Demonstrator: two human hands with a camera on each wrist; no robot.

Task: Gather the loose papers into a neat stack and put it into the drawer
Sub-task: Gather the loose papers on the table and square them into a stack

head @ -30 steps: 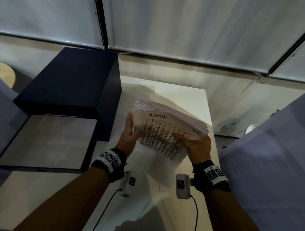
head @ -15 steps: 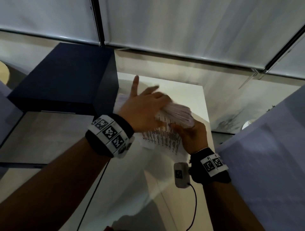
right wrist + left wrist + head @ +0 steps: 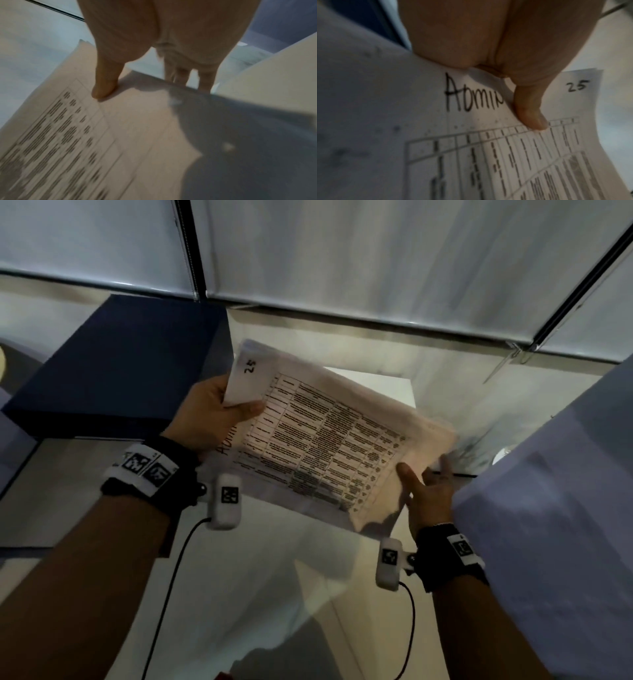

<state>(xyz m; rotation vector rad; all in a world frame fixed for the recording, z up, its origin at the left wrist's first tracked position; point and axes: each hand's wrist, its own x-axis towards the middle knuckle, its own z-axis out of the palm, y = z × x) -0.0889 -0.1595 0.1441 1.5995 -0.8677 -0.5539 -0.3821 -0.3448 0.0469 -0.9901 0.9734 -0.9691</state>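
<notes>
A stack of printed papers (image 3: 329,440) with a table on its top sheet, and "Admin" and "25" handwritten near one end, hangs tilted in the air over a white cabinet top (image 3: 274,570). My left hand (image 3: 209,416) grips its near-left corner, with the thumb (image 3: 529,112) pressed on the top sheet (image 3: 505,155) and the fingers hidden under it. My right hand (image 3: 428,494) pinches the right edge: the thumb (image 3: 104,83) lies on the paper (image 3: 120,128) and the fingers reach behind it. A pale, dark-rimmed recess (image 3: 61,491) at lower left looks like the open drawer.
A dark blue cabinet (image 3: 130,361) stands at the left, beside the white top. Window blinds (image 3: 376,251) fill the back. A pale lilac surface (image 3: 548,525) rises close on the right, near my right wrist.
My left hand left the top of the stack and now grips its left corner. The stack has risen and turned, and now lies broad between both hands with the table facing up.
</notes>
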